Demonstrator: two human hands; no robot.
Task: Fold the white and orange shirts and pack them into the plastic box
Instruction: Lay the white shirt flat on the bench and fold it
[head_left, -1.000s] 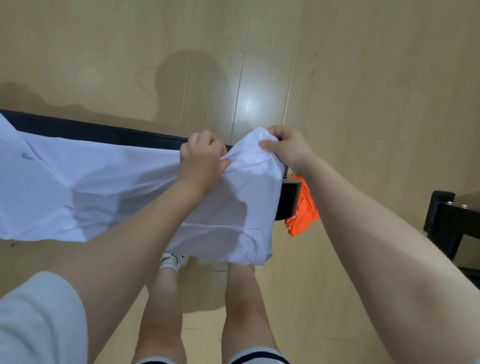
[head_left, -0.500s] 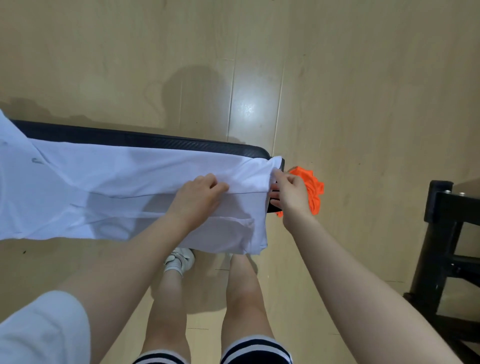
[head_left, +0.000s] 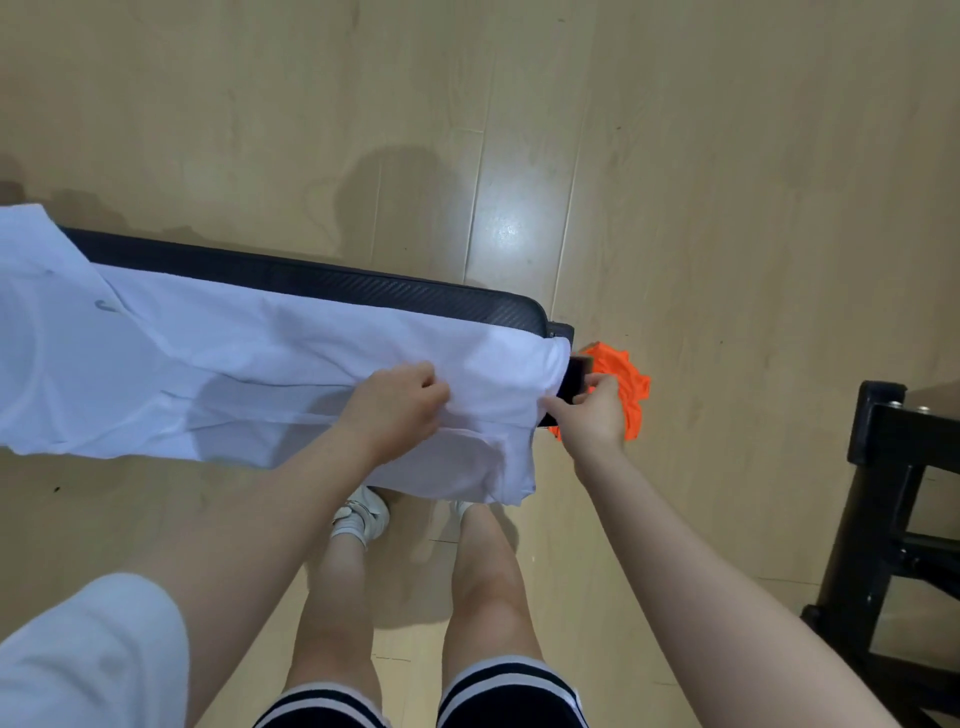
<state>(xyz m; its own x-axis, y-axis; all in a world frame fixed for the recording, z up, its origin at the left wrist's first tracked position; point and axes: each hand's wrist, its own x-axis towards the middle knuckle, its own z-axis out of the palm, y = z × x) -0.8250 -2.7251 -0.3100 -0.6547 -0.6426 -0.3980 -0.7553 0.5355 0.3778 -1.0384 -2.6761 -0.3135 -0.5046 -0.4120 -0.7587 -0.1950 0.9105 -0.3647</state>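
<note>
The white shirt (head_left: 234, 364) lies spread along a narrow black padded bench (head_left: 322, 283), with its near edge hanging over the front. My left hand (head_left: 395, 405) rests on the shirt near the bench's right end, fingers curled and gripping a fold of the cloth. My right hand (head_left: 592, 410) pinches the shirt's right edge at the end of the bench. The orange shirt (head_left: 623, 382) lies crumpled on the floor just past that end, partly hidden by my right hand. No plastic box is in view.
The floor is light wood. A black metal frame (head_left: 893, 493) stands at the right edge of the view. My legs and white shoes (head_left: 363, 514) are below the bench's near side.
Both hands have lowered the shirt's raised right end onto the bench and pulled it flat. My right hand moved down to the shirt's edge by the bench end.
</note>
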